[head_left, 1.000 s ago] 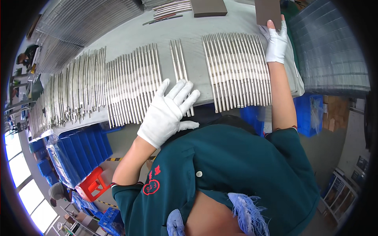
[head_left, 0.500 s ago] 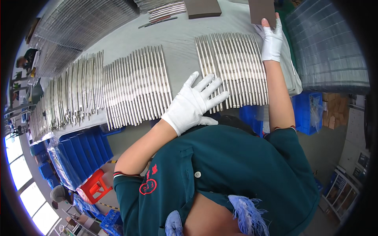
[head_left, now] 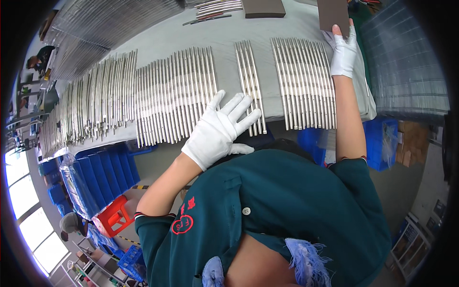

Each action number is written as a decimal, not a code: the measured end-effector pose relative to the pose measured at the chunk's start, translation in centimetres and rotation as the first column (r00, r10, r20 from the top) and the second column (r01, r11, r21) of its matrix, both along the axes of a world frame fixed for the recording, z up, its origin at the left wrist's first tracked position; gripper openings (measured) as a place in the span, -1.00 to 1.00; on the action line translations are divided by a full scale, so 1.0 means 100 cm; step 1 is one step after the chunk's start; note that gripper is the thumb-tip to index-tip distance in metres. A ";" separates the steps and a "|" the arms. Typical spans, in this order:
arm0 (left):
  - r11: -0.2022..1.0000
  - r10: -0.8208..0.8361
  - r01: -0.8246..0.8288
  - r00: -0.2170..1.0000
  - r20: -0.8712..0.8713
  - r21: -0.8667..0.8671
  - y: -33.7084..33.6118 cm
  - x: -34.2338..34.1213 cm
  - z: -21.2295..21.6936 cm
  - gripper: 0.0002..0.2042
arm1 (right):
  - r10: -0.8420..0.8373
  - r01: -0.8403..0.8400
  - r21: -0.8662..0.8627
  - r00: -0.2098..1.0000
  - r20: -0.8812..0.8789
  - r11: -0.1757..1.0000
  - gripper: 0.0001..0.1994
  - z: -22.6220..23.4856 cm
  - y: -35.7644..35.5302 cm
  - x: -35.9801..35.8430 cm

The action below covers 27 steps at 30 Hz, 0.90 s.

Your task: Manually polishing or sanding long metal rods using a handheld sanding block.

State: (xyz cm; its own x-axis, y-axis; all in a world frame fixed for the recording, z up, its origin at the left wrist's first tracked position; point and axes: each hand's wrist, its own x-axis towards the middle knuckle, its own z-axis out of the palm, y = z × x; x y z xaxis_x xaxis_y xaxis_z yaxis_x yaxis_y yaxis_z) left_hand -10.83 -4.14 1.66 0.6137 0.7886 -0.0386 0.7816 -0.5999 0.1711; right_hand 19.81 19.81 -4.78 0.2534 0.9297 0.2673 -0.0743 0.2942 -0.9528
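My left hand (head_left: 219, 128), in a white glove, lies with fingers spread at the near part of a narrow group of shiny metal rods (head_left: 247, 71). Its fingertips seem to rest on these rods. To their right, past a gap, a wider row of rods (head_left: 303, 81) lies side by side. Beyond that row's right side, my right hand (head_left: 344, 55) is closed on a flat brown block (head_left: 332, 14). Its glove leaves some fingertips bare, and the thumb presses the block's near edge. Left of my left hand lies another long row of rods (head_left: 177, 91).
A second brown block (head_left: 264, 8) and a few loose rods (head_left: 217, 8) lie on the far part of the pale-covered table (head_left: 253, 29). Stacked clear plastic trays (head_left: 406, 62) stand at the right. Blue bins (head_left: 107, 174) and a red stool (head_left: 113, 217) are below left.
The narrow group of rods has slid left with my left hand, widening the gap to the right-hand row. My right hand still holds the block. The whole view has shifted slightly.
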 end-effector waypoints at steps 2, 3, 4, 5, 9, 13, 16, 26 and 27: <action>1.000 -0.029 0.029 1.000 0.010 0.006 0.007 0.007 -0.003 -0.08 | -0.011 0.011 0.002 1.000 0.027 1.000 -0.26 0.000 0.000 0.000; 0.998 -0.058 0.058 0.998 0.020 0.011 0.010 0.011 -0.005 -0.07 | 0.007 -0.007 -0.003 0.999 -0.038 1.000 -0.25 0.000 -0.001 -0.002; 0.997 -0.070 0.068 0.996 0.060 0.035 0.013 0.016 -0.009 -0.07 | 0.025 -0.026 -0.007 0.994 -0.103 1.000 -0.25 0.001 -0.001 -0.003; 0.997 -0.071 0.069 0.996 0.062 0.037 0.017 0.020 -0.011 -0.07 | 0.024 -0.024 -0.005 0.995 -0.102 1.000 -0.25 0.001 -0.001 -0.004; 0.990 -0.142 0.137 0.979 0.145 0.038 0.024 0.032 -0.018 -0.07 | 0.016 -0.016 0.009 0.995 -0.098 1.000 -0.23 0.002 -0.003 -0.005; 0.990 -0.139 0.139 0.978 0.153 0.015 0.022 0.033 -0.019 -0.10 | 0.018 -0.017 0.013 0.996 -0.086 1.000 -0.23 0.000 -0.002 -0.002; 0.995 -0.093 0.095 0.988 0.120 -0.014 0.014 0.023 -0.010 -0.13 | 0.020 -0.021 -0.012 0.997 -0.075 1.000 -0.24 0.015 -0.012 -0.013; 1.000 0.008 -0.009 0.996 0.090 0.013 0.004 0.007 0.010 -0.12 | -0.009 0.009 0.026 1.000 -0.003 1.000 -0.25 0.006 -0.004 -0.005; 1.000 0.015 -0.016 0.996 0.087 0.014 0.009 0.013 0.006 -0.12 | -0.002 0.002 0.027 1.000 -0.006 1.000 -0.25 0.004 -0.003 -0.005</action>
